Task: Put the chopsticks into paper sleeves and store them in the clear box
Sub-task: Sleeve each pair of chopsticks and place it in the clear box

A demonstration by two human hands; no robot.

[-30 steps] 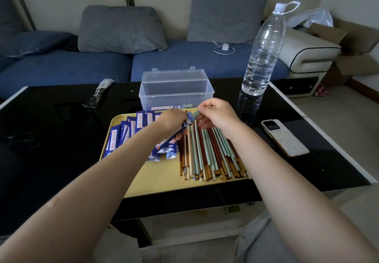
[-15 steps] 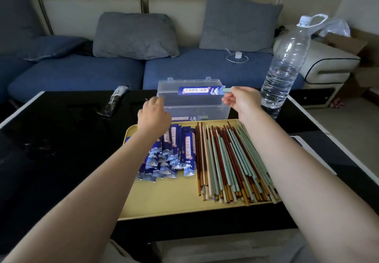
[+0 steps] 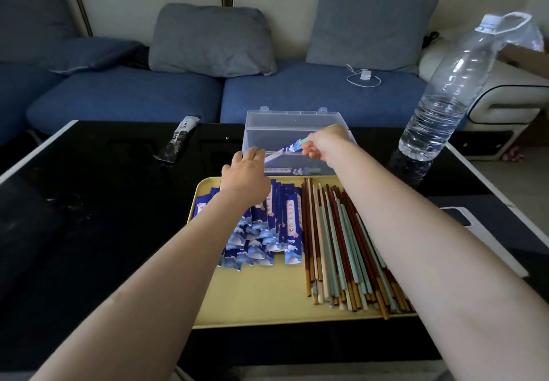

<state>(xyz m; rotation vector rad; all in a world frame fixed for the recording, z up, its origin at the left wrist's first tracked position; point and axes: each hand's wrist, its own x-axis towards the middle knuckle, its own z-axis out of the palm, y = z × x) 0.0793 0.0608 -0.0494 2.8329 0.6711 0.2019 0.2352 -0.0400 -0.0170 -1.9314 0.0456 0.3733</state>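
Right now my right hand [image 3: 325,146] pinches the mint-green end of a sleeved pair of chopsticks [image 3: 287,149], holding it tilted over the open clear box [image 3: 297,125] just above the middle of the frame, the far end of the sleeve dipping down past the box's front wall. My left hand [image 3: 246,177] reaches toward the same wall with its fingers straight and loose, gripping nothing; its fingertips [image 3: 258,152] lie at the box's left front corner, though I cannot tell whether they touch the plastic. Inside the box, along the bottom, another sleeved pair [image 3: 292,169] already lies flat.

Just below the box in the frame sits the yellow tray [image 3: 267,300]. Its left half holds a fanned pile of blue paper sleeves [image 3: 267,232], partly under my left forearm. Its right half holds the loose chopsticks [image 3: 335,247], a bundle of dark red, mint green, cream and brown sticks lying side by side, partly under my right forearm.

All of this rests on a black glossy table [image 3: 89,217]. A water bottle [image 3: 451,89] stands at the upper right of the frame, and a small dark packet [image 3: 178,140] lies at the upper left of the tabletop. A blue sofa [image 3: 133,95] with grey cushions [image 3: 211,39] fills the top.
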